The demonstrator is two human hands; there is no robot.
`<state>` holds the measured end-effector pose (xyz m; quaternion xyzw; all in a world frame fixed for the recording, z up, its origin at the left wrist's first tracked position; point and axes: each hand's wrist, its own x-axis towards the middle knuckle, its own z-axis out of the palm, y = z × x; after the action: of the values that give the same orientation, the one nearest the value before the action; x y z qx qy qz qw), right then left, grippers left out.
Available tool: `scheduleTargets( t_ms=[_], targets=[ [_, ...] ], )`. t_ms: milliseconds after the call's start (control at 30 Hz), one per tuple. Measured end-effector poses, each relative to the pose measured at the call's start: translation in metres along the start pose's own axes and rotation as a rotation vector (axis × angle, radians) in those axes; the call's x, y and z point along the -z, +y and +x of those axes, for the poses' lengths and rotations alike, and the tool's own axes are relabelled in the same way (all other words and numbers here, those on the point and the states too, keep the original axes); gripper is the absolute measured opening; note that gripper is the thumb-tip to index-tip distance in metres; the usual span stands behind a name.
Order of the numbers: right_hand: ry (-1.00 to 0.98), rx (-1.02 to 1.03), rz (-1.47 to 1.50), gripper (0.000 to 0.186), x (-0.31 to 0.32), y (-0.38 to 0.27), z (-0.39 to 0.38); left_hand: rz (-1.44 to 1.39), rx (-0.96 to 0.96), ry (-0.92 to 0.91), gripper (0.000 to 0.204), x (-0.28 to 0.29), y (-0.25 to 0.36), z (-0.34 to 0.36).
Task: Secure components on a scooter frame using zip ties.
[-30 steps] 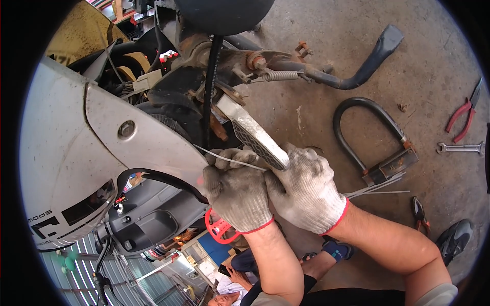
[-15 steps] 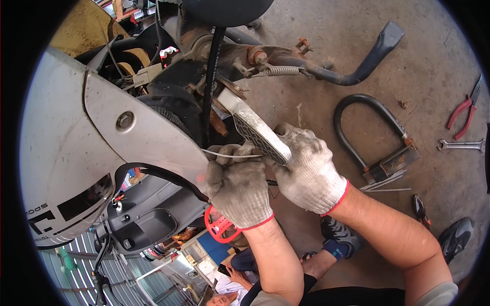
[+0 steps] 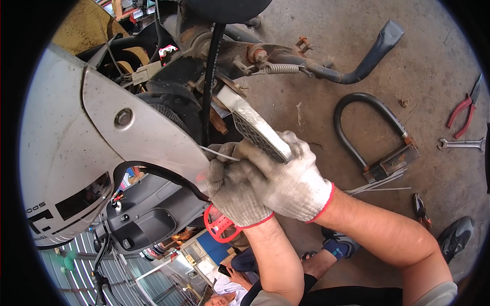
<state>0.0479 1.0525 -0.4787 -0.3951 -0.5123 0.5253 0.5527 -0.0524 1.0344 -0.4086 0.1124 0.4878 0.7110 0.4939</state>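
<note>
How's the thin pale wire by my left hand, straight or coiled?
Nearly straight: the wire shows no loops where it meets your left hand; beyond that, cannot tell.

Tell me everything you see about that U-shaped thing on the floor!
The U-shaped thing looks like a metal lock: a dark, curved bar whose ends meet a blocky, rusty crosspiece. It lies on the floor, right of the right hand, its curve toward the picture's upper left. No hand touches it. Thin pale rods lie beside the crosspiece; I can't tell whether they touch.
</note>
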Motion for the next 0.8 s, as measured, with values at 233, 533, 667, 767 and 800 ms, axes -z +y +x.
scheduleTargets(
  t_ms=[233, 533, 667, 767, 800],
  targets=[
    [0.116, 0.101, -0.064, 0.028, -0.008, 0.004, 0.004, 0.047, 0.020, -0.281, 0.033, 0.018, 0.005, 0.002],
    [0.014, 0.030, 0.107, 0.021, -0.018, -0.020, 0.023, 0.089, 0.055, -0.058, 0.039, 0.006, -0.003, -0.005],
    [0.016, -0.116, 0.239, 0.021, -0.014, -0.023, 0.020, 0.129, 0.010, -0.059, 0.039, 0.007, -0.003, -0.006],
    [0.019, -0.211, 0.295, 0.021, -0.017, -0.021, 0.012, 0.158, -0.022, -0.057, 0.039, 0.008, -0.003, -0.007],
    [0.034, -0.200, 0.265, 0.022, -0.020, -0.023, 0.012, 0.165, -0.029, -0.056, 0.039, 0.009, -0.003, -0.007]
  ],
)
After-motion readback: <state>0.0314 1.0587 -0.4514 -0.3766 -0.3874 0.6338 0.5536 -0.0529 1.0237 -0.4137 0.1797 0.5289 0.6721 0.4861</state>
